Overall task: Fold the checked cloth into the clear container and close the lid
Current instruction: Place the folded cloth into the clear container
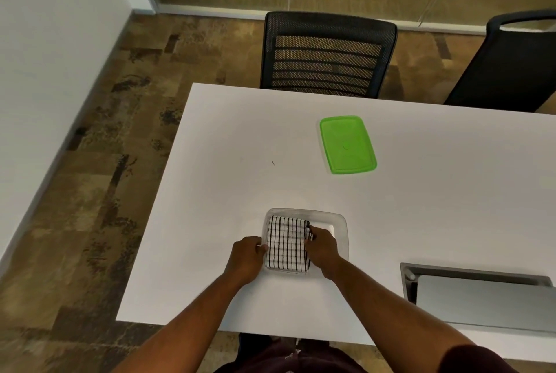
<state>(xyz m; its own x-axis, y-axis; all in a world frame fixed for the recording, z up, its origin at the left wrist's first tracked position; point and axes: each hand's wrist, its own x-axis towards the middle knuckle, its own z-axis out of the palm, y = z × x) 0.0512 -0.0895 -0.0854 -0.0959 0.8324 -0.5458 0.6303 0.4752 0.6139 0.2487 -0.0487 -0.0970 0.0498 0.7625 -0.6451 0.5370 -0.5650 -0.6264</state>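
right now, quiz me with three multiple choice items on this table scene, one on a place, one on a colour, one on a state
1. Where is the checked cloth?
A. folded inside the clear container
B. spread on the chair
C. draped over the lid

2. What colour is the lid?
A. red
B. green
C. black

3. What is the state of the container?
A. closed with the lid on
B. tipped on its side
C. open, with the lid lying apart on the table

Answers:
1 A, the cloth sits folded within the container's walls, with the right hand on its edge and the left hand at the container's left rim.
2 B, the lid is bright green.
3 C, the lid lies farther off on the table, touching nothing.
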